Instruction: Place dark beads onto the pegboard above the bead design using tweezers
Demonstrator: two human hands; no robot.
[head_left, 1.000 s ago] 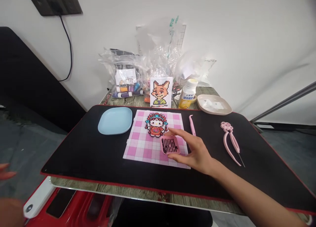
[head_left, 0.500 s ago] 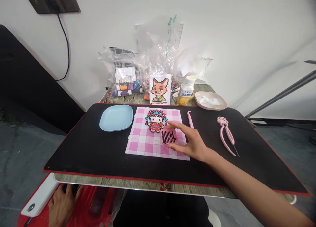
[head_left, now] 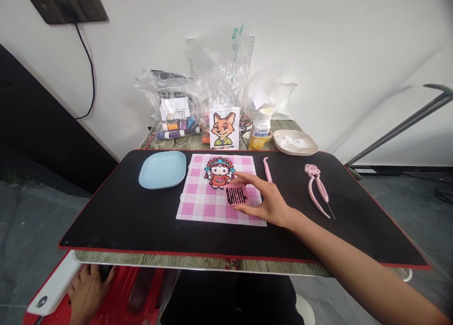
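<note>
My right hand (head_left: pixel 268 200) reaches over the black mat (head_left: pixel 116 216) and holds a small pink tray of dark beads (head_left: pixel 237 195) between thumb and fingers, on the pink checked pegboard (head_left: pixel 205 202). A finished bead figure (head_left: pixel 218 172) sits on the board just behind the tray. My left hand (head_left: pixel 87 294) is low at the bottom left, below the table edge, resting on a red and white object (head_left: pixel 53 289); its fingers are partly hidden.
A light blue plate (head_left: pixel 163 169) lies left of the pegboard. A pink tool (head_left: pixel 267 169) and pink tweezers (head_left: pixel 317 188) lie to the right. Behind stand a fox bead picture (head_left: pixel 222 128), a bottle (head_left: pixel 259 129), a beige dish (head_left: pixel 295 142) and plastic bags of beads (head_left: pixel 177 108).
My left hand came down from the left edge onto the red object under the table. The right hand stays on the pink bead tray; the view shifted slightly.
</note>
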